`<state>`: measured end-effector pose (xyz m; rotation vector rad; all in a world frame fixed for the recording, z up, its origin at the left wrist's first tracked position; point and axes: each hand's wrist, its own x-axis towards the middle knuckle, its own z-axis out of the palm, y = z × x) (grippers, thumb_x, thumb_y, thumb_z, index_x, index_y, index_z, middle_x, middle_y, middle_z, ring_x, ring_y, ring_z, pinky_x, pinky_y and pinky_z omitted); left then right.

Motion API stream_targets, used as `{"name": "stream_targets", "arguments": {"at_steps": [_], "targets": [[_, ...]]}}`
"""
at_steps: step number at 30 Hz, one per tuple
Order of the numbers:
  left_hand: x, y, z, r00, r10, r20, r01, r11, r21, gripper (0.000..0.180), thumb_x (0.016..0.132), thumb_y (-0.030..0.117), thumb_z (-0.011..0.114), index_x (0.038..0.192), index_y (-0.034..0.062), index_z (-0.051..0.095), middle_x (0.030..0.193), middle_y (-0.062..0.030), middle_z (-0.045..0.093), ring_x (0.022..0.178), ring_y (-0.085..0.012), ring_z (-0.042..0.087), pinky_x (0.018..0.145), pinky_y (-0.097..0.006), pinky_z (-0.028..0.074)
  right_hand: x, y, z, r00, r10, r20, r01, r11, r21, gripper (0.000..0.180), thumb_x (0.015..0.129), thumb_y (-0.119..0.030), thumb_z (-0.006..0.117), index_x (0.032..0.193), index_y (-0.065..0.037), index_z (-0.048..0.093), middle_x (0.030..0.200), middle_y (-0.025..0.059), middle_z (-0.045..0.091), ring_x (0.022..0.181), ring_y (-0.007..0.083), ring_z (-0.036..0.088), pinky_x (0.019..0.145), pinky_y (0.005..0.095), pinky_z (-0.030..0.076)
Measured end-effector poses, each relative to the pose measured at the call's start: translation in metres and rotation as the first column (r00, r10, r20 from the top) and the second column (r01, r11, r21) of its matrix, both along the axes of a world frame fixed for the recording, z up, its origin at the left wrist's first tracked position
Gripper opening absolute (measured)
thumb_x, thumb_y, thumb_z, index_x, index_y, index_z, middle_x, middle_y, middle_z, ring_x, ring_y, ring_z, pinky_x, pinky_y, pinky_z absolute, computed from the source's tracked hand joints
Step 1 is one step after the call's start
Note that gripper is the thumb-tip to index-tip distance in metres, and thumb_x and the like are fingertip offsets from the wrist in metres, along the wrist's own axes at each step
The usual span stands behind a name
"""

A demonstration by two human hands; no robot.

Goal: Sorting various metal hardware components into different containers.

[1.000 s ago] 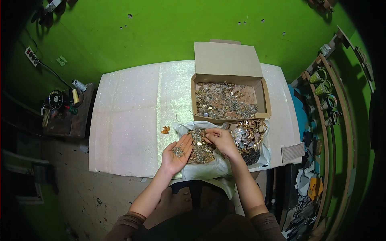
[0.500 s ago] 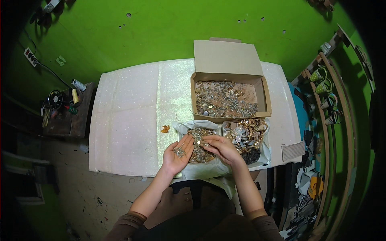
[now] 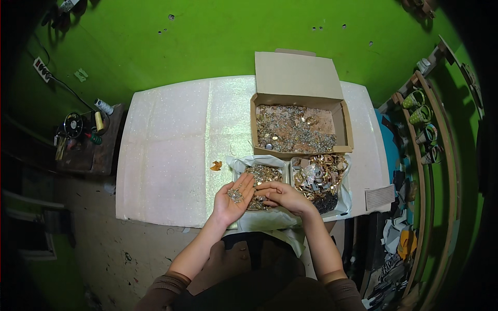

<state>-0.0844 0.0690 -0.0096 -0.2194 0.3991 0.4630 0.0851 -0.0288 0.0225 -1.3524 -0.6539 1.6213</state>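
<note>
My left hand [image 3: 233, 203] lies palm up with its fingers stretched flat, cradling a small heap of glittering silvery pieces [image 3: 236, 195]. They look like rhinestones or beads, too small to tell exactly. Beside it my right hand [image 3: 284, 197] hovers over a lined tray [image 3: 236, 165] filled with mixed shiny small pieces [image 3: 263, 173]. Its fingers are bent with the thumb near the forefinger, and whatever is between them is too small to make out. Both hands hide part of the tray. Pale lining drapes over the tray's near edge.
Behind the trays stands an open cardboard box [image 3: 348, 127] holding more small pieces. A second tray [image 3: 346, 194] at the right contains gold-coloured and black pieces. A brown scrap [image 3: 216, 166] and a grey ribbed piece [image 3: 379, 197] lie on the white sparkly table [image 3: 161, 155].
My right hand's fingers have curled in a little over the tray. My left hand stays palm up under its heap. The whole view has shifted slightly.
</note>
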Motion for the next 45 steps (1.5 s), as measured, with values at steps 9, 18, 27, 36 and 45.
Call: {"name": "stream_targets", "arguments": {"at_steps": [9,18,27,36,45], "targets": [[0.003,-0.001,0.004,0.998,-0.021,-0.061,0.024,0.998,0.053,0.044,0.089,0.015,0.030,0.130,0.0015,0.035,0.134,-0.0134,0.037,0.126,-0.0218,0.034,0.102,-0.034,0.031,-0.012,0.000,-0.019,0.992,-0.119,0.042,0.115,0.989,0.095,0.037,0.087,-0.008,0.044,0.124,0.000,0.041,0.114,0.0111,0.053,0.107,0.0159,0.049,0.091,0.0257,0.037],[0.032,-0.010,0.023,0.980,-0.058,-0.193,0.135,0.901,0.413,0.050,0.096,0.033,0.019,0.132,-0.0001,0.030,0.135,-0.0149,0.035,0.126,-0.0217,0.033,0.104,-0.031,0.028,-0.051,0.007,-0.048,0.360,-0.535,-0.764,0.533,0.790,-0.303,0.042,0.092,-0.025,0.033,0.129,-0.006,0.032,0.127,0.0133,0.042,0.118,0.0252,0.041,0.101,0.0395,0.030],[0.046,-0.014,0.017,0.955,0.033,-0.295,0.173,0.744,0.645,0.052,0.097,0.033,0.016,0.130,-0.0041,0.030,0.134,-0.0171,0.036,0.126,-0.0234,0.032,0.105,-0.031,0.025,-0.055,0.016,-0.052,0.302,-0.457,-0.837,0.583,0.783,-0.217,0.037,0.094,-0.025,0.030,0.125,-0.006,0.038,0.122,0.0096,0.047,0.113,0.0226,0.047,0.099,0.0368,0.034],[0.044,-0.012,0.020,0.926,0.048,-0.374,0.263,0.629,0.732,0.053,0.097,0.033,0.016,0.130,-0.0049,0.030,0.133,-0.0170,0.037,0.125,-0.0229,0.034,0.104,-0.030,0.025,-0.053,0.016,-0.059,0.300,-0.479,-0.825,0.560,0.788,-0.254,0.029,0.093,-0.022,0.036,0.115,-0.006,0.046,0.111,0.0069,0.055,0.104,0.0187,0.052,0.092,0.0325,0.040],[0.043,-0.012,0.025,0.893,0.022,-0.450,0.370,0.536,0.759,0.052,0.097,0.034,0.018,0.130,-0.0033,0.033,0.132,-0.0136,0.040,0.124,-0.0215,0.035,0.103,-0.029,0.027,-0.053,0.014,-0.068,0.278,-0.530,-0.801,0.563,0.766,-0.311,0.025,0.092,-0.022,0.041,0.111,-0.007,0.048,0.103,0.0048,0.057,0.098,0.0169,0.054,0.089,0.0313,0.043]]}}
